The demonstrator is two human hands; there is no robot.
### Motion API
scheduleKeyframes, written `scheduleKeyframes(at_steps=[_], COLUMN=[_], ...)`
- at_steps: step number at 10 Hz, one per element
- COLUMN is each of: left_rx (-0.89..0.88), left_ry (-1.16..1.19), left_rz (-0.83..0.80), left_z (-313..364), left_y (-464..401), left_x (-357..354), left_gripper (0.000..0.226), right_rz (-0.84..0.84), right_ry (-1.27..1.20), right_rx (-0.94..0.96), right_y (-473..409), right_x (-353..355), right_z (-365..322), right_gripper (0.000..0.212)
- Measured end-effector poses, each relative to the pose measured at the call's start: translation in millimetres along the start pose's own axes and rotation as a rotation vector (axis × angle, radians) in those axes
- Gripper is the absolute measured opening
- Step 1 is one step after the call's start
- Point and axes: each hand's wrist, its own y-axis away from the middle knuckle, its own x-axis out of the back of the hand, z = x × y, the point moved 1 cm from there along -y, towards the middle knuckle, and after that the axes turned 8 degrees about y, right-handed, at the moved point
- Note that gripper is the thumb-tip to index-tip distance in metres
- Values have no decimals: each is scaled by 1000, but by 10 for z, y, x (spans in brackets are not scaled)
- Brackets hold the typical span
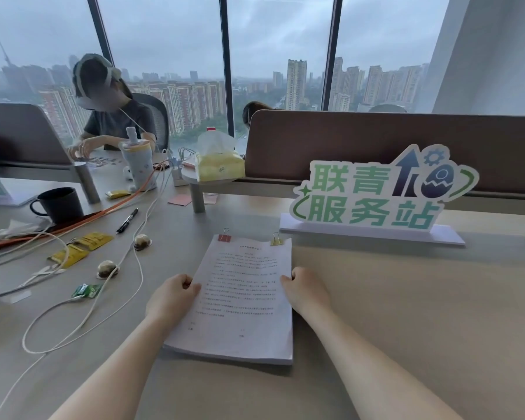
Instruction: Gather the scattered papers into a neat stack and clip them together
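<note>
Left side of desk (376, 298): clutter only — black mug (59, 204), pen (128, 220), white cables (82, 322), yellow sachets (79, 248). Not task items.

Left hand (172, 298): on the left long edge of the paper stack (237, 301), fingers curled round that edge, thumb on top sheet. Holding it, about mid-length.

Paper stack: centre of desk, just in front of the person, between both hands. Long axis runs near to far, tilted slightly so the far end leans right. Sheets look squared; near edge shows many layers.

Two binder clips on the far short edge: red clip (224, 237) at far-left corner, yellow clip (276, 240) towards far-right corner. Both seem to bite the edge, though the view is too small to be sure they hold every sheet.

Right hand (306, 291): on the right long edge, opposite the left hand, fingers curled over the edge, gripping.

Far right: green sign (376, 192) on a white base, apart from the stack.

Key relation: clips lie far of both hands, along the stack's long axis; hands equally near, so either could reach forward. Judged nearly finished.
</note>
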Motion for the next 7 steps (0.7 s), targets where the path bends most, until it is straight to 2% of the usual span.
scheduleKeyframes(at_steps=[1, 3, 5, 6, 7], left_rx=[-16, -49, -35, -8, 107], left_ry=[-29, 21, 75, 165, 427], left_rz=[-14, -17, 20, 4, 6], left_z=[14, 4, -24, -76, -147], left_y=[-1, 21, 22, -7, -4], left_x=[-12, -6, 0, 1, 35], left_gripper=[15, 19, 23, 23, 26], right_rz=[-11, 32, 99, 183, 253], right_ry=[37, 87, 99, -29, -229], right_rx=[-7, -4, 12, -37, -72], right_y=[4, 33, 104, 148, 260], right_x=[15, 14, 14, 34, 53], right_z=[-9, -2, 30, 131, 294], right_gripper=[20, 20, 28, 28, 26])
